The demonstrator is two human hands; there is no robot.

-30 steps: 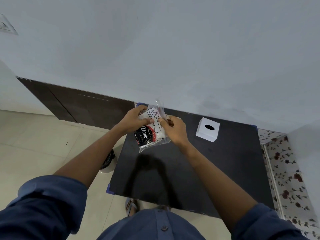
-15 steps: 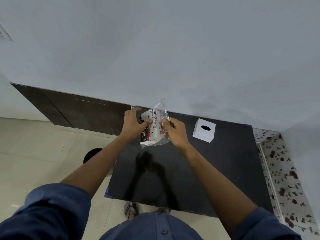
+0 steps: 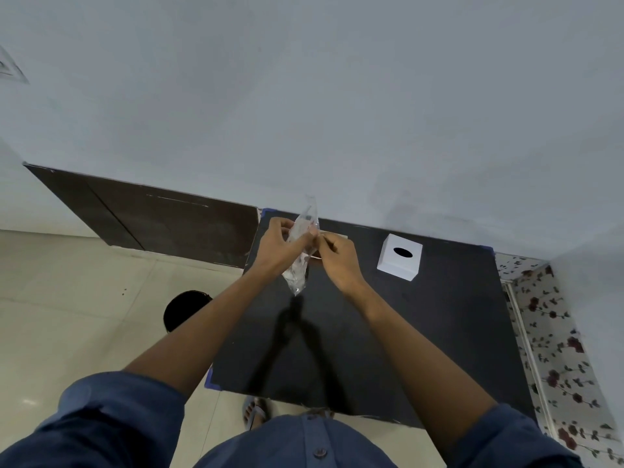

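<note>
A clear plastic bag hangs edge-on above the far left part of a black table. My left hand grips the bag from the left side, fingers curled round its upper part. My right hand pinches the bag near its top from the right. The bag's contents barely show from this angle. A pale flat item lies on the table behind my right hand, mostly hidden.
A white box with a dark oval hole on top stands on the table's far right. A dark round bin sits on the tiled floor left of the table. The wall runs close behind; floral fabric lies to the right.
The bag has turned from facing me, label visible, to edge-on. Both hands kept hold of it and shifted slightly toward the wall.
</note>
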